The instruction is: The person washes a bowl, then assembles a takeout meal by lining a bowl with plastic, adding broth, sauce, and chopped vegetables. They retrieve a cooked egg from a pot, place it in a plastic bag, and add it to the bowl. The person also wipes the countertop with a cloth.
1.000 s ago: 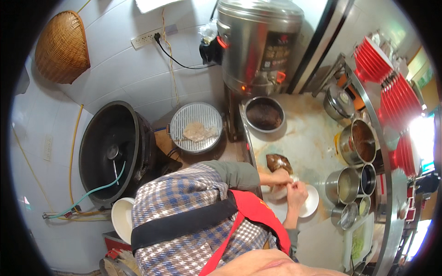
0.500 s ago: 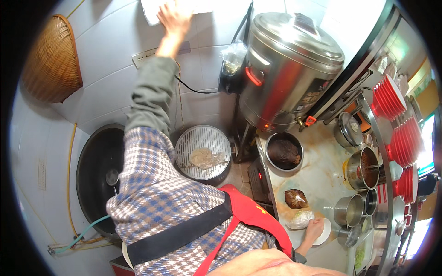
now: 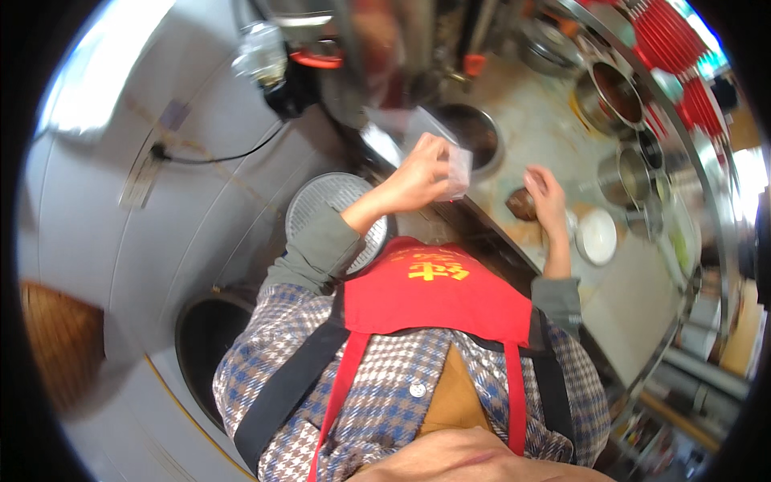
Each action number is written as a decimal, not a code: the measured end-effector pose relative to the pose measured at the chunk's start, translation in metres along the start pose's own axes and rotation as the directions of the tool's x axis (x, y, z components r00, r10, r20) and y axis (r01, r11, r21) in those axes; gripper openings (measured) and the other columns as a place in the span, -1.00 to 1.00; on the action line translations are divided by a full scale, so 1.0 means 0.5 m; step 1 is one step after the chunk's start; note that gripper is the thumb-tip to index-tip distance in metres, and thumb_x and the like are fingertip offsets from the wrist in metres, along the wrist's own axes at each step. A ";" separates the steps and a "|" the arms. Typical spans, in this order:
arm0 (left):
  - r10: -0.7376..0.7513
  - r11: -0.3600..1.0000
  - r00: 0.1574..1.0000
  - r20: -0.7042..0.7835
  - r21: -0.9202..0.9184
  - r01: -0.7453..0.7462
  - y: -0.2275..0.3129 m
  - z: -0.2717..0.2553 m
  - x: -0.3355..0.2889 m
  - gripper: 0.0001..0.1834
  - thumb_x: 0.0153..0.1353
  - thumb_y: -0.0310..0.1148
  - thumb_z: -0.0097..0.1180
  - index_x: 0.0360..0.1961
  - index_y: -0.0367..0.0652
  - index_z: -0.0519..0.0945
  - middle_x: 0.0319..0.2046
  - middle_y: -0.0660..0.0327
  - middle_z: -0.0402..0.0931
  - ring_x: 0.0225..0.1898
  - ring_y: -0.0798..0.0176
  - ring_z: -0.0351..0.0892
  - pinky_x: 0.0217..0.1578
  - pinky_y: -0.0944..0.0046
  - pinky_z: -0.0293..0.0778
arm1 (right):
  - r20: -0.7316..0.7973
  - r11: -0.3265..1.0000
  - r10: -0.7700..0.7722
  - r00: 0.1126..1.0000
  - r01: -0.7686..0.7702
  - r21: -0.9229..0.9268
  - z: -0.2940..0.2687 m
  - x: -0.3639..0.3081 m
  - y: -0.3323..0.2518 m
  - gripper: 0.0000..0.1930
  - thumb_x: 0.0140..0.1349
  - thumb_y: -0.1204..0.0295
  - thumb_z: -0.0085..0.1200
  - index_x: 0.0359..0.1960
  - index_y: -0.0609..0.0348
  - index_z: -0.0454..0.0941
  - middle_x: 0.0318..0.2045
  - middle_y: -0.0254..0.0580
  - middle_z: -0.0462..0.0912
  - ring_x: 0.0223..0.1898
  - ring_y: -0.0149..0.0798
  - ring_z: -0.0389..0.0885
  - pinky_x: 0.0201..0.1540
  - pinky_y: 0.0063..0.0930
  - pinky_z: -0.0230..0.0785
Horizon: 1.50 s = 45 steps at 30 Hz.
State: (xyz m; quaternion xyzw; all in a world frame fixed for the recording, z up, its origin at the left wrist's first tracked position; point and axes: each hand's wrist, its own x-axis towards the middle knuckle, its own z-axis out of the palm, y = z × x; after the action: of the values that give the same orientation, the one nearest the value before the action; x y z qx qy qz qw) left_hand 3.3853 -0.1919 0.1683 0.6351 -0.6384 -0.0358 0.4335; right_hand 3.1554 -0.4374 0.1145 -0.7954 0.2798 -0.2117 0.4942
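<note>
My left hand (image 3: pixel 419 174) is closed on a thin clear plastic bag (image 3: pixel 459 171), which hangs over the counter's front edge and blurs with motion. Over the counter, my right hand (image 3: pixel 548 199) has its fingers stretched out and appears to hold nothing. Just left of its fingers lies a tied bag with dark brown contents (image 3: pixel 521 205). A white bowl (image 3: pixel 597 238) stands to the right of that hand. Something pale shows partly behind the right wrist, mostly hidden. Beyond the left hand sits a round metal pot with dark contents (image 3: pixel 484 145).
A tall steel urn (image 3: pixel 381 48) with a tap stands at the back. Metal pots (image 3: pixel 623 177) line the counter's right side, below stacked red bowls (image 3: pixel 666 36). A slotted round drum lid (image 3: pixel 317 193) is beside my left forearm. A dark tub (image 3: pixel 210 329) stands lower left.
My left hand came down from the white package on the wall and now holds a plastic bag over the counter edge. My right hand moved off the pale bag and bowl. The view turned right.
</note>
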 end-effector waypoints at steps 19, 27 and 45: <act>-0.482 -0.122 0.758 0.439 -0.891 0.438 0.047 0.290 0.021 -0.56 0.36 -0.20 0.01 0.10 -0.34 0.45 0.02 0.02 0.52 -0.02 0.09 0.56 -0.06 0.02 0.61 | 0.106 0.688 0.284 0.953 -0.280 0.669 -0.114 -0.199 0.063 -0.80 0.28 0.36 0.17 -0.21 0.25 0.63 -0.44 -0.37 0.60 -0.45 -0.53 0.47 -0.37 -0.65 0.31; -0.638 0.655 0.770 0.004 -0.522 0.546 0.214 0.360 0.061 -0.85 0.26 -0.34 0.22 -0.34 -0.18 0.56 -0.52 0.34 0.50 -0.57 0.52 0.45 -0.59 0.48 0.33 | 0.151 0.496 0.333 0.931 -0.309 0.812 -0.134 -0.241 0.100 -0.86 0.26 0.48 0.17 -0.21 0.28 0.63 -0.32 -0.25 0.67 -0.30 -0.38 0.62 -0.16 -0.51 0.47; -0.795 0.600 0.605 -0.041 0.091 0.795 0.018 0.421 -0.050 -0.84 0.25 -0.34 0.16 -0.27 -0.22 0.54 -0.52 0.22 0.53 -0.42 0.43 0.55 -0.45 0.31 0.49 | -0.286 0.808 -0.238 0.928 0.025 -0.589 -0.245 -0.131 0.241 -0.71 0.24 0.27 0.17 -0.06 0.10 0.56 -0.38 -0.10 0.66 -0.30 -0.03 0.66 -0.21 -0.24 0.50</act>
State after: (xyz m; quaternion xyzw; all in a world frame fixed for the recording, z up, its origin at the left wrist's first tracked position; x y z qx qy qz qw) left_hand 3.2475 -0.2756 0.0304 0.8732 -0.2915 -0.1938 0.3392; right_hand 3.0024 -0.5191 0.0531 -0.8748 0.3564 -0.2880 0.1576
